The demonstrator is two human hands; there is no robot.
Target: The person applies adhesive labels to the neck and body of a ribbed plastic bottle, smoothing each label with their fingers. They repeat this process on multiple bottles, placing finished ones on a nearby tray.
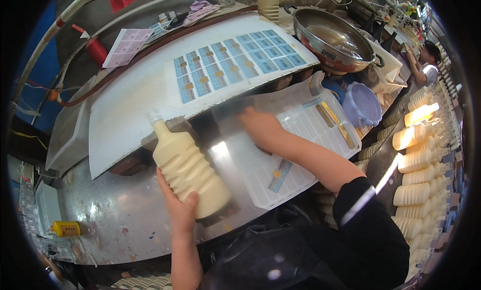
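Observation:
My left hand [181,210] is wrapped round the lower part of a cream ribbed bottle [193,172], thumb on its front. The bottle leans up and to the left, its neck beside the slanted white board. My right hand [263,129] reaches out over a white label backing sheet [303,157]; its fingers are smeared by motion, so I cannot make out what they hold, if anything. On that sheet a blue label [280,174] lies near the close edge, and gold labels [329,114] sit toward the right. Blue-and-gold labels [215,69] are laid in rows on the white board [140,94].
A wide metal pan [330,39] stands at the back right, above a lilac bucket [362,104]. Many cream bottles [416,169] line the right side. A yellow bottle [66,228] lies on the metal table [135,215] at left. Another person [426,69] works at far right.

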